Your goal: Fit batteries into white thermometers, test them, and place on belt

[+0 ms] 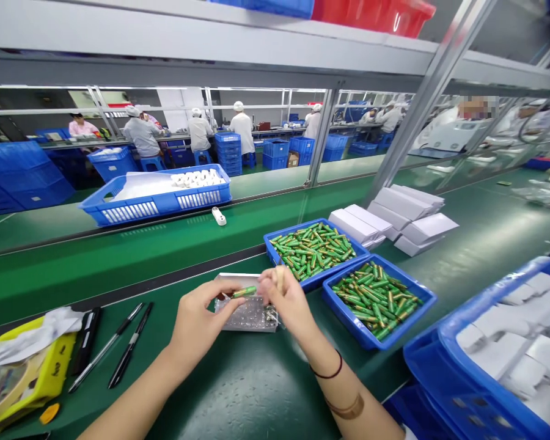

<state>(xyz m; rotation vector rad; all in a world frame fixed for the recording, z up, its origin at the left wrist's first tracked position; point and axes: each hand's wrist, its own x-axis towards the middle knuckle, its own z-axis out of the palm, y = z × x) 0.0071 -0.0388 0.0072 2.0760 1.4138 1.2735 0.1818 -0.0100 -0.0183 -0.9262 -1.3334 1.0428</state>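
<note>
My left hand (193, 318) pinches a small green cylinder with a gold-coloured band (244, 292) between thumb and fingertips. Close to the cylinder's right end is my right hand (292, 300), its fingers curled together; whatever they hold, if anything, is hidden. Beneath both hands lies a shallow grey-white tray (250, 322), with small shiny metal parts (271, 313) at its right side. Just beyond the right hand, a blue bin (269, 245) is heaped with similar green cylinders. A second blue bin (348, 318) of them stands to its right, nearer me.
White boxes (410, 211) are stacked behind the bins. A large blue crate (433, 351) of white pieces is at right. Two pens (131, 345) and a yellow box (57, 360) lie at left. Across the green conveyor (165, 244) stands a blue basket (156, 205); people work beyond.
</note>
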